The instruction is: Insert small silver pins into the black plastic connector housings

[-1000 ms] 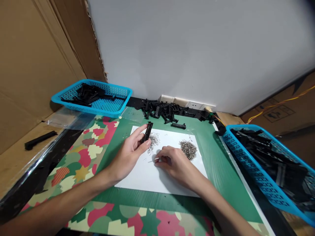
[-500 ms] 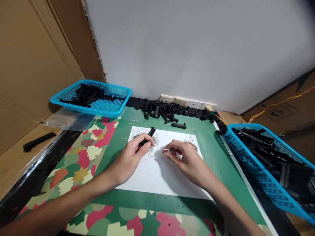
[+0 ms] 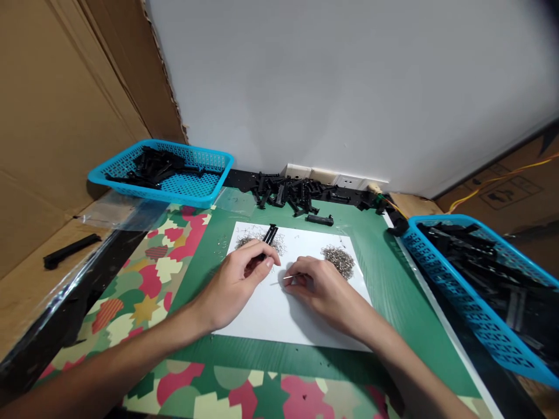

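Note:
My left hand is wrapped round a slim black plastic part, whose far end sticks up past the fingers. Pinched in my right hand is a thin metal pin-like tool, its tip pointing left toward my left hand. Both hands are over a white sheet. Small metal pieces are scattered around the black part, behind my left hand. A denser pile of small metal pieces lies beyond my right hand.
A blue basket with black parts stands back left, another blue basket at right. Loose black parts are heaped by the wall below sockets. One black piece lies in front; another lies far left.
My right hand has moved slightly left and down with the metal tool, uncovering more of the right pile. My left hand has shifted slightly right, still round the black part.

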Demonstrator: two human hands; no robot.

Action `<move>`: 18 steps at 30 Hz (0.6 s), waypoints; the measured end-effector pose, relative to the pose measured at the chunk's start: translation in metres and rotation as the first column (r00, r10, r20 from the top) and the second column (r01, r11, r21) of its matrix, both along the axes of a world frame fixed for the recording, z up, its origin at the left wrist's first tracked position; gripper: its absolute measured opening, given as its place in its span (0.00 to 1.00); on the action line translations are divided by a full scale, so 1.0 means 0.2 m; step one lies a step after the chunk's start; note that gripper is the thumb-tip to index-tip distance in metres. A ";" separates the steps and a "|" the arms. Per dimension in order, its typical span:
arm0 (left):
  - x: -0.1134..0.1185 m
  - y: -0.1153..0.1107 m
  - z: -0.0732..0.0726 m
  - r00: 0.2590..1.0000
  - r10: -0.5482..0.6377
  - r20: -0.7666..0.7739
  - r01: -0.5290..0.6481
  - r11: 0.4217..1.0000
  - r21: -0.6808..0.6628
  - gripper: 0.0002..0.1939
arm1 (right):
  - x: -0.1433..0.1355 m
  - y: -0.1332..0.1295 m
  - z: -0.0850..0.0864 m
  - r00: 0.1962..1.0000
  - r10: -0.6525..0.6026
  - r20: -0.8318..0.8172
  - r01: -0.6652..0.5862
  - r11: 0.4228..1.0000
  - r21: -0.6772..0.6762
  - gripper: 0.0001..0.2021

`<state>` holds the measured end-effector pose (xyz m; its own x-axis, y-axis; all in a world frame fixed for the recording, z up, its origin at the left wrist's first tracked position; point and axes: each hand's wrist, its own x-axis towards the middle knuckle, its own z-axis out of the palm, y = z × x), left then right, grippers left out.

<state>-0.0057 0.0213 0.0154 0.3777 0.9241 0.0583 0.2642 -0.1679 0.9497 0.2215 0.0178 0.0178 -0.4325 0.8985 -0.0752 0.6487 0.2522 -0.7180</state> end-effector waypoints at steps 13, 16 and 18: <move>0.03 -0.04 0.01 0.975 -0.158 0.154 0.180 0.974 -0.141 0.15 | -0.03 -0.01 0.06 0.866 -0.165 -0.471 0.110 0.984 -0.143 0.15; 0.04 -0.03 0.00 0.967 -0.139 0.215 0.177 0.969 -0.169 0.15 | -0.07 -0.03 0.05 0.864 -0.172 -0.473 0.157 0.985 -0.073 0.12; 0.04 -0.02 -0.01 0.966 -0.124 0.228 0.167 0.969 -0.181 0.16 | -0.09 -0.05 0.05 0.878 -0.164 -0.450 0.201 0.979 0.033 0.08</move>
